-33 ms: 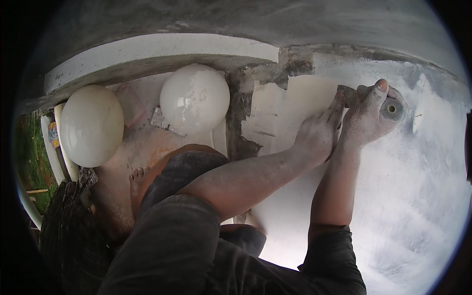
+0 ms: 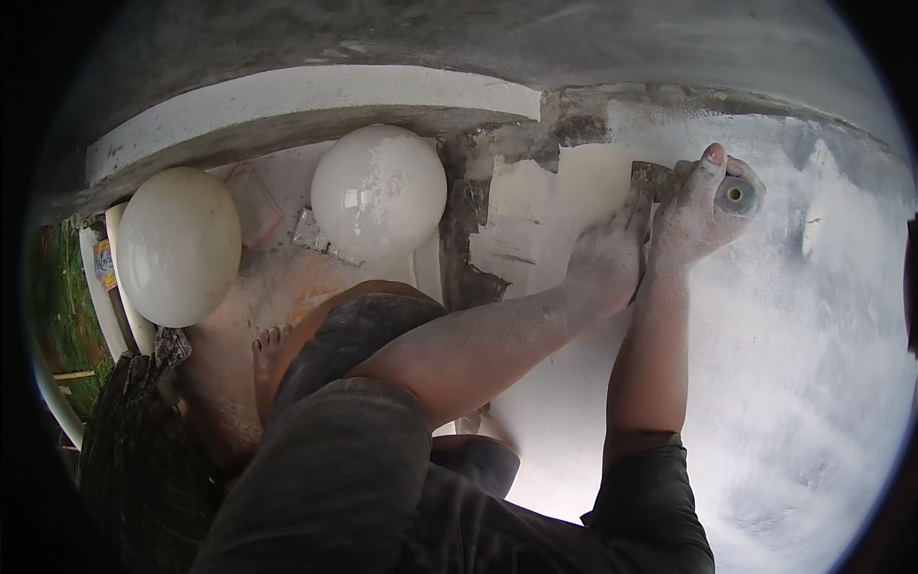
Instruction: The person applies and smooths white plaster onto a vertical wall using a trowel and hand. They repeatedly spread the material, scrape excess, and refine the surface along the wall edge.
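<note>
- Right hand (image 2: 690, 222): wrapped around the handle of the grey tool (image 2: 735, 195), positioned over the white-coated surface (image 2: 765, 364).
- Left hand (image 2: 604, 260): fingers extended along the tool's blade.
- Left side: two white domes (image 2: 379, 191), clear packet (image 2: 323, 235) between, near white ledge (image 2: 316, 91).

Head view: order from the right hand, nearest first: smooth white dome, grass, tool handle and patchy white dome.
1. Tool handle, in the right hand
2. Patchy white dome, leftward
3. Smooth white dome, farther left
4. Grass, far left
</note>
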Available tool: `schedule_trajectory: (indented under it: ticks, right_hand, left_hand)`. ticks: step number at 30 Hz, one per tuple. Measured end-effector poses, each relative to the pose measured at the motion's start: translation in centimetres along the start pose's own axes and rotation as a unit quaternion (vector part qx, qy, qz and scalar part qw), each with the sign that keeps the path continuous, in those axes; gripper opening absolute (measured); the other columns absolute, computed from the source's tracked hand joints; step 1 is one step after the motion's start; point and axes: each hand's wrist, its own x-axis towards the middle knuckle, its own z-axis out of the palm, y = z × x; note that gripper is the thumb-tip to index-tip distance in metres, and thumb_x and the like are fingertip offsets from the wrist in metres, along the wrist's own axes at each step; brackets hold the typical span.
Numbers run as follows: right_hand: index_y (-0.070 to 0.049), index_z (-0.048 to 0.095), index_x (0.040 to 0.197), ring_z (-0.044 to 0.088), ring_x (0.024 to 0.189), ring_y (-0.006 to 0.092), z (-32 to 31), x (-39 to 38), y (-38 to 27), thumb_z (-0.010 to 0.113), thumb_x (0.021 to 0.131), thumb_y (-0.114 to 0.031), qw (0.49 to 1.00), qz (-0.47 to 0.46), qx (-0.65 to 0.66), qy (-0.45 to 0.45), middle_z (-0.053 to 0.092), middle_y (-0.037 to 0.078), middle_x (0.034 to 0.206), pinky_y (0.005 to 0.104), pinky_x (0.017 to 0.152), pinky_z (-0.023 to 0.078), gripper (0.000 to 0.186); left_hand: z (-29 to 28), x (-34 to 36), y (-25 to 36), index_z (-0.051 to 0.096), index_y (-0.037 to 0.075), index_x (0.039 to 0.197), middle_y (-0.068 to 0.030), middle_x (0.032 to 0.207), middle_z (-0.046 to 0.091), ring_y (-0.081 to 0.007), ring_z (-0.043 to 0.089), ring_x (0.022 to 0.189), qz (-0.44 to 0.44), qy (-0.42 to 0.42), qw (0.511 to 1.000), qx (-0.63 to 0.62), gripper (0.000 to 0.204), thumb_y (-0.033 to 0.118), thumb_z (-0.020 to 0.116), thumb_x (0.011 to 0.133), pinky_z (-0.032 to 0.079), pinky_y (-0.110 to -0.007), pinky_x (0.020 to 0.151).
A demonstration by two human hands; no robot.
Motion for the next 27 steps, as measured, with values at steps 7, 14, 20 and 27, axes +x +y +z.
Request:
schedule_trajectory:
  ticks: [7,14,20,27]
  right_hand:
    - [-0.005,0.051,0.104,0.06,0.069,0.0109,0.8,-0.3,-0.9,0.072,0.099,-0.019,0.999,0.021,0.039,0.017,0.061,0.006,0.085,0.0264,0.06,0.053,0.026]
    - [-0.003,0.059,0.099,0.06,0.086,0.015,1.7,-0.7,-1.4,0.074,0.098,-0.028,0.999,0.039,0.006,-0.006,0.06,0.006,0.094,0.0308,0.082,0.051,0.029]
    - [-0.007,0.053,0.086,0.056,0.062,0.0094,1.8,-1.0,-0.1,0.075,0.098,-0.027,0.996,-0.026,0.086,0.013,0.059,0.005,0.079,0.0229,0.055,0.047,0.032]
    - [-0.006,0.051,0.088,0.054,0.056,0.0097,2.4,-1.6,-2.3,0.073,0.099,-0.023,0.988,-0.014,0.142,-0.055,0.053,0.002,0.065,0.0244,0.049,0.048,0.03]
  left_hand:
    - [-0.3,0.5,-0.4,0.039,-0.007,0.15,-0.0279,0.152,0.045,-0.0376,0.063,0.116,-0.021,-0.04,0.984,-0.17,0.062,0.01,0.058,0.093,0.052,-0.048,0.096]
    - [-1.1,0.7,-1.0,0.038,-0.008,0.15,-0.0285,0.149,0.048,-0.0354,0.064,0.114,0.047,0.003,0.999,0.019,0.062,0.011,0.058,0.094,0.052,-0.048,0.097]
    - [-1.5,0.7,-1.5,0.043,-0.01,0.145,-0.028,0.144,0.053,-0.0357,0.066,0.107,0.031,0.021,0.999,-0.024,0.058,0.011,0.059,0.093,0.054,-0.046,0.091]
    - [-1.3,0.0,-1.8,0.038,-0.004,0.152,-0.026,0.125,0.062,-0.039,0.065,0.102,0.049,0.04,0.996,-0.07,0.064,0.01,0.058,0.093,0.053,-0.046,0.087]
